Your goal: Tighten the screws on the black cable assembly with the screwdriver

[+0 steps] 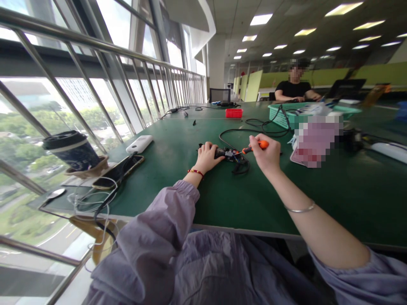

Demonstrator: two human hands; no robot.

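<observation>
My left hand rests closed on a small black electronic device with wires, pressing it onto the green table. My right hand is closed round an orange-handled screwdriver, whose tip points left at the device. A black cable loops away from the device toward the back of the table.
At the left lie a dark paper cup, a phone, a white power bank and white cables. A red box and a green basket stand farther back. Another person sits at the far end. A railing and windows run along the left.
</observation>
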